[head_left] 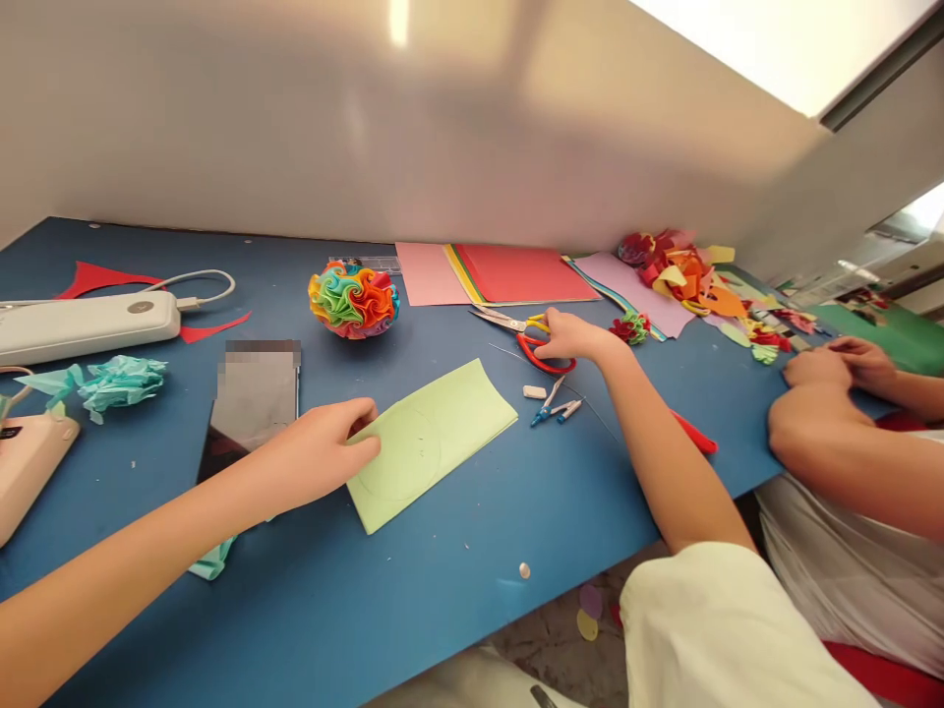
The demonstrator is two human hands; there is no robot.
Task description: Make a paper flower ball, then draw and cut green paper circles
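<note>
A folded sheet of pale green paper [442, 433] with a circle drawn on it lies on the blue table. My left hand [339, 442] pinches its left edge, thumb on top and the curled fingers partly hidden. Farther right, my right hand [571, 334] has its fingers closed on the handles of a pair of scissors [508, 321], one loop red and one yellow. Their blades point left, slightly apart. Just below the scissors are a blue-tipped compass [546, 405] and a white eraser [534, 392].
A multicoloured paper ball [354, 303] stands near the wall, left of stacked coloured paper [531, 273]. A phone [258, 393], teal crumpled paper [124, 383] and a white power strip [88, 324] lie left. Paper flowers [678, 275] and another person's hands [833, 366] are at right.
</note>
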